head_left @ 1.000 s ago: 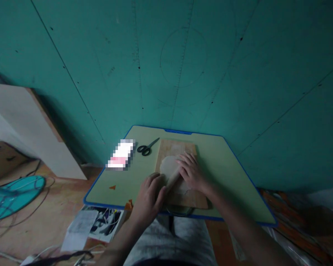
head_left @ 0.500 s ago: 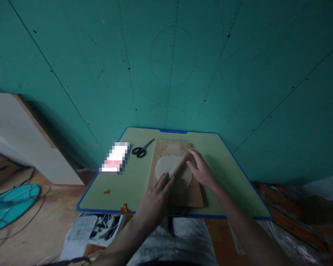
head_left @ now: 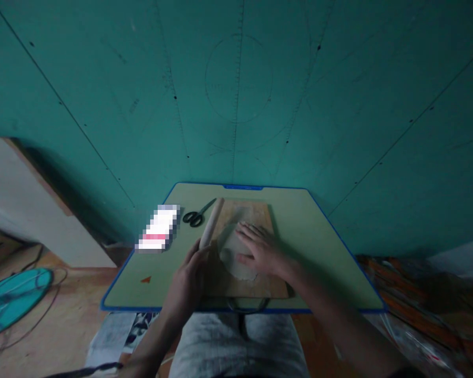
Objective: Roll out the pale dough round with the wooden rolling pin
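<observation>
A flat, roughly round sheet of dough [head_left: 230, 252] lies on a wooden board [head_left: 268, 286]. My right hand [head_left: 258, 249] rests palm down on the dough's upper right part, fingers stretched out. At the board's left edge, my left hand [head_left: 193, 270] is wrapped round the lower end of a rolling pin [head_left: 213, 223], which slants up and away from it. The pin is off the dough. Black-handled scissors [head_left: 197, 216] lie just left of the pin, blades pointing toward the far side.
The board rests on a pale table [head_left: 311, 231] with a blue rim. At its left are a blurred-out phone [head_left: 157, 228] and a small orange scrap [head_left: 146, 280]. A green wall [head_left: 236, 105] rises behind. A turquoise round object [head_left: 19, 299] stands lower left.
The rolling pin has moved left, off the dough to the board's left edge, in my left hand. My right hand has let go of the pin and now lies flat on the dough.
</observation>
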Action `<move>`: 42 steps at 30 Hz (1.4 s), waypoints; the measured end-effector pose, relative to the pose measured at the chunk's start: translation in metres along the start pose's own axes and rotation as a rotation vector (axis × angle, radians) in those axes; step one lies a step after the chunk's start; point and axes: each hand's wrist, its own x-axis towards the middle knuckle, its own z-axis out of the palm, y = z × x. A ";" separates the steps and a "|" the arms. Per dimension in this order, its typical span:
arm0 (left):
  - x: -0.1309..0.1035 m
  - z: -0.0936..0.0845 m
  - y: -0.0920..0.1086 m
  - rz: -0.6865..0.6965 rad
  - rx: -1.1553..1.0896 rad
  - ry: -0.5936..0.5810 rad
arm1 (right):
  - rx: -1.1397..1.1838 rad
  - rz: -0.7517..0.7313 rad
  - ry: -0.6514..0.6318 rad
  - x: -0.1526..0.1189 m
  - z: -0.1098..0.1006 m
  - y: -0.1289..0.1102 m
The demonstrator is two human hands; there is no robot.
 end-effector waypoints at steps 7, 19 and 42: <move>-0.004 0.011 -0.013 -0.020 -0.049 0.011 | -0.083 0.040 -0.037 -0.002 0.000 -0.009; -0.007 0.009 -0.003 -0.015 -0.030 -0.036 | -0.023 0.008 0.122 -0.011 0.000 -0.003; -0.015 0.011 -0.008 0.025 0.012 0.021 | 0.009 -0.052 0.163 -0.004 -0.012 -0.005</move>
